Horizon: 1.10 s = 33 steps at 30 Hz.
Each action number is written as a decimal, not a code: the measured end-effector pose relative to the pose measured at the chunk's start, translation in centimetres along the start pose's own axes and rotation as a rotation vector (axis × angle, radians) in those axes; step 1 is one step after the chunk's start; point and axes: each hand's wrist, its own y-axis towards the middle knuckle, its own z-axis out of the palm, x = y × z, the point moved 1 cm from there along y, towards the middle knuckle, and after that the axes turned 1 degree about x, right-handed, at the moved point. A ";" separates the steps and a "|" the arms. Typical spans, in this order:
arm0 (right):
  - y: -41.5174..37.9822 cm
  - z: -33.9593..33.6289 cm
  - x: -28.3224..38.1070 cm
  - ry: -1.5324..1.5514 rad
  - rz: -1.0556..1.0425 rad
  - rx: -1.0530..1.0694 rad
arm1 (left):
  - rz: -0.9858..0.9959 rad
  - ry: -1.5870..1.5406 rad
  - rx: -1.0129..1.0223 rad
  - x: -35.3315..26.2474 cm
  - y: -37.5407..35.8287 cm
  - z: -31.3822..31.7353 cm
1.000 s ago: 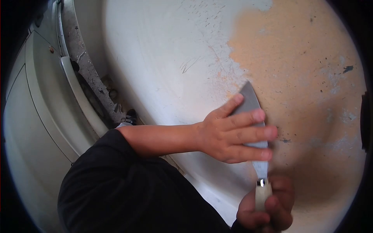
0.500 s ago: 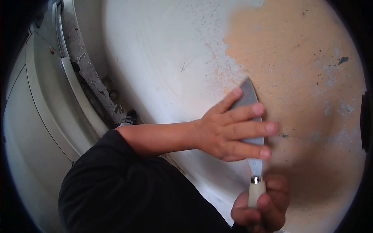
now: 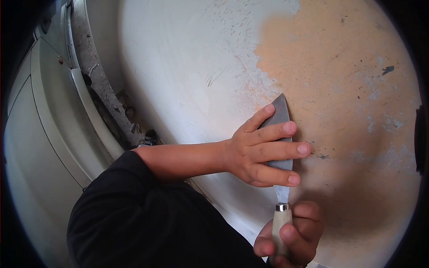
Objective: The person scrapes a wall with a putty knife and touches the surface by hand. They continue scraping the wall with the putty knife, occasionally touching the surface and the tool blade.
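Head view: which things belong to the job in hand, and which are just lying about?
In the job:
- putty knife: right hand on the handle, left hand spread over the blade
- whitish surface with tan patch, behind the blade

Not in use:
- pale panelled body, far left
- small dark clutter beyond the forearm, too indistinct to name

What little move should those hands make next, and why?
Probably a short, steady slide of the scraper where the pale surface meets the tan patch. The right hand grips the handle, the left hand spreads over the blade as if to steady it, and the blade's tip is at that ragged border.
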 end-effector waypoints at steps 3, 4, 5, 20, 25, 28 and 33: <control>0.5 -0.1 -1.2 0.186 -0.104 0.048 | 0.004 -0.010 -0.008 0.0 0.1 -0.1; 1.6 -0.3 -1.3 0.287 -0.020 0.160 | -0.017 -0.021 -0.006 -0.2 0.3 -0.2; 2.4 -0.6 -1.4 0.389 0.066 0.273 | -0.041 -0.031 -0.004 -0.4 0.4 -0.3; 1.8 -1.3 -1.4 0.400 0.121 0.301 | -0.015 -0.049 0.072 0.1 0.6 -1.0; 0.6 -0.2 -0.7 0.298 0.269 0.207 | -0.137 -0.015 0.017 -0.3 1.1 -0.8; 0.4 -0.8 -0.2 0.278 0.215 0.221 | -0.057 -0.027 0.025 0.2 0.7 -0.9; 1.3 -0.6 -0.9 0.282 0.090 0.328 | -0.016 -0.101 -0.019 0.4 0.3 -0.8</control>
